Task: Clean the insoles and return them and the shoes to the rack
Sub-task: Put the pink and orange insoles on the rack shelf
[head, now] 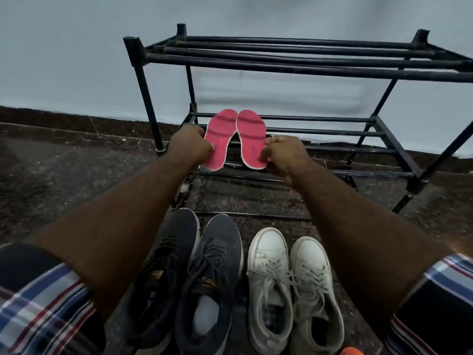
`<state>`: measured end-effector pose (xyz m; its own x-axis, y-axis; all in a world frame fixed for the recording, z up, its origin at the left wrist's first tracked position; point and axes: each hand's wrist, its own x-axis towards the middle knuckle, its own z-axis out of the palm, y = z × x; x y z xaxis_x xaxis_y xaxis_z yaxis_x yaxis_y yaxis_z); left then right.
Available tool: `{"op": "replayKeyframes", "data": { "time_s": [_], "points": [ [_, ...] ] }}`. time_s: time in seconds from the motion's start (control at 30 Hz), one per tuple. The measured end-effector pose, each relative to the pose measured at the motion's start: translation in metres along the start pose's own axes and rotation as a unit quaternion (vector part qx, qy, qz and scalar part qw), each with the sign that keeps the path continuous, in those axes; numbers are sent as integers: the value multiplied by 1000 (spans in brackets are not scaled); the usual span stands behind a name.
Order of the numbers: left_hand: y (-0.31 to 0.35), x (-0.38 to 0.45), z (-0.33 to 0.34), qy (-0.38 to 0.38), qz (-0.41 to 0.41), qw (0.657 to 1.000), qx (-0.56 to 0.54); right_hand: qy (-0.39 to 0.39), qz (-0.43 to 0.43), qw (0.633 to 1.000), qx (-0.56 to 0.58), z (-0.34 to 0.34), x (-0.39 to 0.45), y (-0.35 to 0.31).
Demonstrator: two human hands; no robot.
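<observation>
Two pink insoles lie side by side on the lower shelf of the black metal shoe rack (302,65), toes toward the wall. My left hand (190,143) pinches the heel end of the left insole (220,139). My right hand (282,153) pinches the heel end of the right insole (252,139). On the floor in front of the rack stand a pair of dark grey sneakers (204,275) and, to their right, a pair of white sneakers (291,285), all toes toward the rack.
The rack stands against a pale blue wall (76,47) on a dark speckled floor (51,175). Its top shelf holds nothing. Something small and orange (352,351) shows at the bottom edge, right of the white sneakers.
</observation>
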<state>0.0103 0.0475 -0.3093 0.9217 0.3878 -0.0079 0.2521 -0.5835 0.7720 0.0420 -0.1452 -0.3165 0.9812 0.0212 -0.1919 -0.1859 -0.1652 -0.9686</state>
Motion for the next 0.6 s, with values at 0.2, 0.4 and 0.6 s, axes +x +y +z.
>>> {"op": "replayKeyframes", "data": {
  "time_s": [0.2,0.4,0.6],
  "points": [
    [-7,4,-1,1,20,996,88,54,-5,998,-22,-2,5,5],
    [-9,6,8,38,-7,998,48,98,-5,992,-81,-2,15,13],
    [-4,6,14,40,-8,997,66,103,-11,987,-123,-1,15,13]
  ]
}}
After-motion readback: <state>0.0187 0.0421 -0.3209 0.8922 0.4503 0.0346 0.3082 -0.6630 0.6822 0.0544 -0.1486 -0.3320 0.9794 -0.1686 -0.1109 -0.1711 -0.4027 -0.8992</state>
